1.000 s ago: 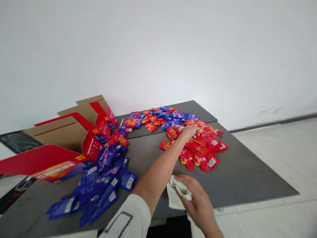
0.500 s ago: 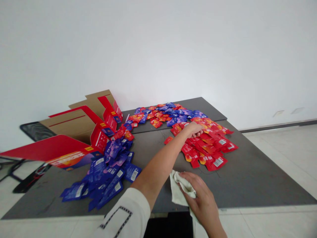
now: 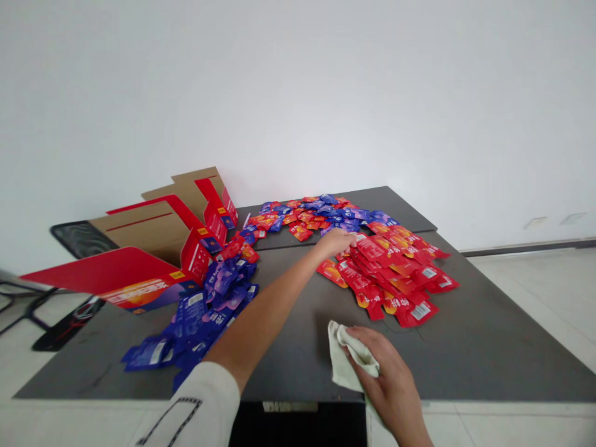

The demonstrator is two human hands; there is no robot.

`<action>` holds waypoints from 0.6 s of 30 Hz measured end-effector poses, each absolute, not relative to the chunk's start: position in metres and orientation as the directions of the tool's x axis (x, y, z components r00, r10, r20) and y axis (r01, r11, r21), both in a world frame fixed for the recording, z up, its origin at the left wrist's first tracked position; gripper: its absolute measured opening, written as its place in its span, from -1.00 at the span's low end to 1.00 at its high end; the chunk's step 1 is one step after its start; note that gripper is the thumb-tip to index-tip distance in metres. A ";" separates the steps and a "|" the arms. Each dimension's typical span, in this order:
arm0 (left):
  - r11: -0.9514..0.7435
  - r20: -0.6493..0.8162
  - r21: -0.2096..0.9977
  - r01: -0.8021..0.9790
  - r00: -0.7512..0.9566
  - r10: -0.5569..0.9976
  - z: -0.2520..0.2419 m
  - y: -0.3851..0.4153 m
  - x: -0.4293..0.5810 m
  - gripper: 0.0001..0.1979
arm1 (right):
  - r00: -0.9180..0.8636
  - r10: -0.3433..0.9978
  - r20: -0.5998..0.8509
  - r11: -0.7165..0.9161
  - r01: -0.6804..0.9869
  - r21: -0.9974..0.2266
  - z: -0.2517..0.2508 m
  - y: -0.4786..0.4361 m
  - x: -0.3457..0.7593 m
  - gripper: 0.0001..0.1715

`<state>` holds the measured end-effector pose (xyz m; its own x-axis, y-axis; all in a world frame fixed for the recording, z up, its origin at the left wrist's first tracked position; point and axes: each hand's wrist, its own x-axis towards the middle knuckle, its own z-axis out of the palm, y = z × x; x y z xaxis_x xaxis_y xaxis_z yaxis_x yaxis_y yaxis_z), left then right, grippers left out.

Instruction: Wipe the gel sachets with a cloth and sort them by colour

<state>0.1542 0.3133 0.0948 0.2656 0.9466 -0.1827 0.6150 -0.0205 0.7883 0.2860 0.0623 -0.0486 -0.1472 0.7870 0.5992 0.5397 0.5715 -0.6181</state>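
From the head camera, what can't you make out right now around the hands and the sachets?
Head view:
What the left hand holds, if anything: the hand hides the red sachets under it.
Part of the white cloth: the right hand covers it.
Sachet print: too small to read, on the blue sachets too.
Inside the cardboard carton: its flaps block it.
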 end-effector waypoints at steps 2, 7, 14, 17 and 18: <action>-0.063 -0.132 0.766 0.640 0.253 0.958 0.096 0.314 0.137 -0.66 | -0.149 0.783 0.604 0.575 0.545 -0.611 -0.048 0.062 0.286 -0.55; -0.165 0.012 0.657 0.736 0.208 0.978 0.104 0.324 0.100 -0.61 | -0.153 0.786 0.598 0.568 0.559 -0.604 -0.048 0.061 0.286 -0.55; -0.150 0.161 0.367 0.918 0.096 0.982 0.108 0.358 0.053 -0.66 | -0.149 0.779 0.610 0.564 0.593 -0.575 -0.048 0.063 0.287 -0.61; -0.137 0.098 0.245 0.960 0.116 0.988 0.095 0.375 0.035 -0.65 | -0.155 0.761 0.630 0.579 0.600 -0.552 -0.049 0.064 0.287 -0.61; -0.148 0.084 0.207 0.967 0.133 0.988 0.090 0.380 0.030 -0.61 | -0.156 0.757 0.635 0.583 0.601 -0.547 -0.049 0.065 0.287 -0.61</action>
